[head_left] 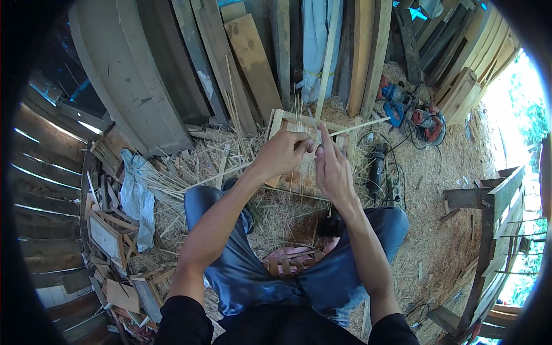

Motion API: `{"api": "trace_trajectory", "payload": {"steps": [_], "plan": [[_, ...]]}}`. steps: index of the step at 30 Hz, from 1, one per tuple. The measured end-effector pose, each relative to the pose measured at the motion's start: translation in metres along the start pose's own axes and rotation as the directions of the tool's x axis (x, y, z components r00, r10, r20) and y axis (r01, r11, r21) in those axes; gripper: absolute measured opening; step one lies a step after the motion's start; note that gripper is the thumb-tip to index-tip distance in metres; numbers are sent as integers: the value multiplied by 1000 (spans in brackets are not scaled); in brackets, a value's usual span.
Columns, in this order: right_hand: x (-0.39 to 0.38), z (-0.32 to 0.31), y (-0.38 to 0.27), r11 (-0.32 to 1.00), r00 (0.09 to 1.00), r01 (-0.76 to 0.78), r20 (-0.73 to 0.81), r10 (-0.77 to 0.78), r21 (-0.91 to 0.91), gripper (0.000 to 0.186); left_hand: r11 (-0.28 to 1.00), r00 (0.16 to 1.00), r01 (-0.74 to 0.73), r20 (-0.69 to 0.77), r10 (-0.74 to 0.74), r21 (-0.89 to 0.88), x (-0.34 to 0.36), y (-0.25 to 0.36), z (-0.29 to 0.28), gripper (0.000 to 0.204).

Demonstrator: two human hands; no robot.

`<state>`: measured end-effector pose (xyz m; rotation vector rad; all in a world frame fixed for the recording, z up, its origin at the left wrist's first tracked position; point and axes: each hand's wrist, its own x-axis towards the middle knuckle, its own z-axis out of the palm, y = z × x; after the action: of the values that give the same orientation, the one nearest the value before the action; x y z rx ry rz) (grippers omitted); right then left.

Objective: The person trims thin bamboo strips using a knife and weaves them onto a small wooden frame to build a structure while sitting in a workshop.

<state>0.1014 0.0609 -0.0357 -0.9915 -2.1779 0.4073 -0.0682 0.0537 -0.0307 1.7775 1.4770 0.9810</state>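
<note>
My left hand (283,153) is closed, its thumb and fingertips pinched together over a shallow wooden frame. Close beside it is my right hand (334,171), thumb bent in and index finger pointing away from me. A long, thin wooden strip (368,123) appears to run through both hands, coming out past the right index finger and behind my left wrist; its middle is hidden by the fingers. Beneath the hands lies the frame (275,125), a pale box-like piece on the shavings. More slender strips (234,95) stand upright near its left side.
Boards (253,63) lean along the far wall. Power tools with cables (397,106) lie at the far right, a black tool (376,168) nearer. Left are a pale plastic sheet (140,192), a bundle of strips (167,181) and scrap frames (106,237). A wooden structure (489,247) stands right.
</note>
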Motion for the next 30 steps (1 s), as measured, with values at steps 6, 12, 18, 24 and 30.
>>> {"api": "trace_trajectory", "payload": {"steps": [6,12,18,24,30], "plan": [[0,-19,-1,976,994,-99,-34,107,192,65,997,996,70,52,-72,32,0,10,-9,25],[-2,-23,-15,975,946,-220,245,215,-3,68,994,993,107,45,-108,25,1,2,-5,26],[-4,-14,-15,950,899,-312,316,303,-23,71,996,996,83,39,-84,24,2,3,-5,25],[-5,4,-9,941,899,-331,280,337,-69,80,997,997,64,32,-65,34,2,5,-7,22],[-1,7,-12,924,892,-371,243,382,-90,72,993,999,-25,-27,28,119,-3,10,-2,18]]}}
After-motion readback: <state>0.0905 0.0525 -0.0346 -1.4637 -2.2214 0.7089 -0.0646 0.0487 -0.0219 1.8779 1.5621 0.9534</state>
